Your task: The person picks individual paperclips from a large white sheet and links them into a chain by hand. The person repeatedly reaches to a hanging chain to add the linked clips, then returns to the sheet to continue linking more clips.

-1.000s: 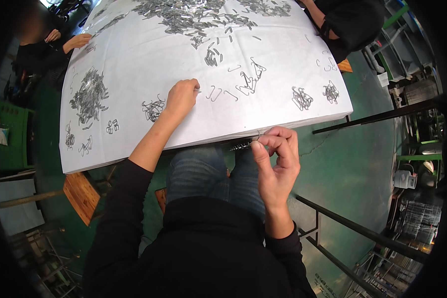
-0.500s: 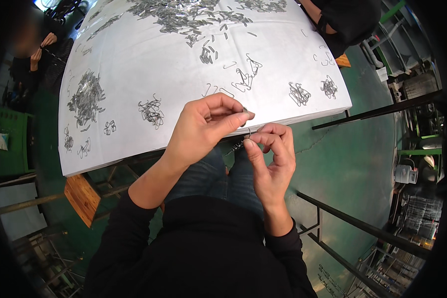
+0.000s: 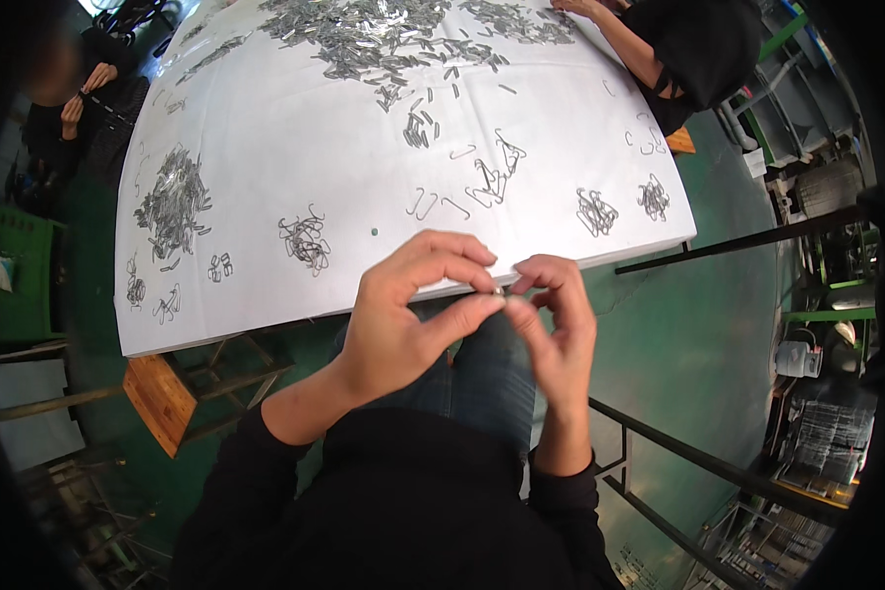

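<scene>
We find two hands at work, met fingertip to fingertip just below the near edge of the desk and above the person's lap. The left hand (image 3: 403, 315) is pinched, thumb against fingers, on a small silver metal piece (image 3: 500, 292); the right hand (image 3: 558, 324) pinches the same piece from the other side. Most of the piece is hidden by the fingertips, so we cannot tell its shape.

The white-covered desk (image 3: 265, 147) carries bent silver wire clips in separate lots. We count one tangled cluster (image 3: 305, 241) nearest the left hand, one larger heap (image 3: 172, 202) toward the left edge, three small groups (image 3: 167, 295) near the left corner, and two small bunches (image 3: 619, 206) at the right. A few loose clips (image 3: 467, 187) lie between these, just beyond the hands. One broad scatter of flat metal pieces (image 3: 374, 34) covers the far side; its pieces are too many to count.

Two other people sit at the desk: one in black at the far right (image 3: 688, 49), one at the far left (image 3: 64, 118). A wooden stool (image 3: 162, 398) stands under the near left corner. Black metal rails (image 3: 718, 472) cross the green floor (image 3: 678, 334) at right.
</scene>
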The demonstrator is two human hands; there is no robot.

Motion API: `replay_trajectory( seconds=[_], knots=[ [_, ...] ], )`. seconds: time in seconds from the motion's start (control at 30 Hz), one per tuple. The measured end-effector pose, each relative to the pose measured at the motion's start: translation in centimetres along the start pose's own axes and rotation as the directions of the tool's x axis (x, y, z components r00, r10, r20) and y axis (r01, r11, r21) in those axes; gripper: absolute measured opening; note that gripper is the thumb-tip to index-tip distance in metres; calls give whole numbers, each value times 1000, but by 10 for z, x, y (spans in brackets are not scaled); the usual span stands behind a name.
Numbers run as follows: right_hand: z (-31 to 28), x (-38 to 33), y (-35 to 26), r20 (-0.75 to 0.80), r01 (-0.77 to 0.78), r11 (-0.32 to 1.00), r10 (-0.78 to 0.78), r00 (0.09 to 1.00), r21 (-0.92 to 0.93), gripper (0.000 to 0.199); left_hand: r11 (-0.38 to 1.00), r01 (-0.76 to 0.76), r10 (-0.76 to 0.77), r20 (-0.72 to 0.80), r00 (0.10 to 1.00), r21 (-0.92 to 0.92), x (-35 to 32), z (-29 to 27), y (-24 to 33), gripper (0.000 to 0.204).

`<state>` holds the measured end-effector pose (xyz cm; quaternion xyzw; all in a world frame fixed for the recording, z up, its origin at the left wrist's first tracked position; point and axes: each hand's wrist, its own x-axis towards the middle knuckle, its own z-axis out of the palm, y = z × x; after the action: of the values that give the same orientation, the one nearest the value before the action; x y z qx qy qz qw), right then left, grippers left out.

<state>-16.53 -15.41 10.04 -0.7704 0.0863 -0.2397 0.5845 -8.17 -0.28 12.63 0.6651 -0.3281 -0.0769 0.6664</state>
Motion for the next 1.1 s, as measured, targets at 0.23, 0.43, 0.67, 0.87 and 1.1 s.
replay_trajectory(
  seconds=[0.23, 0.43, 0.67, 0.87, 1.1],
  knots=[
    [25, 148, 111, 355, 195, 822, 10, 935, -535, 9, 999, 27, -22, 101, 995, -45, -3, -3, 16, 14],
    [70, 207, 164, 594, 483, 438, 157, 789, -758, 17, 999, 8, -4, 105, 994, -37, 1, -5, 23, 14],
    [32, 170, 111, 416, 160, 836, 88, 905, -525, 13, 1000, -14, 12, 73, 997, 21, 8, 2, 17, 11],
    [-33, 97, -6, 216, -242, 940, 192, 957, 240, 7, 998, 14, -17, 62, 998, 63, 16, 15, 18, 12],
    [-47, 21, -65, -19, -138, 910, 158, 987, 391, 10, 994, -85, 78, 84, 993, 76, 27, 32, 18, 11]
  ],
)
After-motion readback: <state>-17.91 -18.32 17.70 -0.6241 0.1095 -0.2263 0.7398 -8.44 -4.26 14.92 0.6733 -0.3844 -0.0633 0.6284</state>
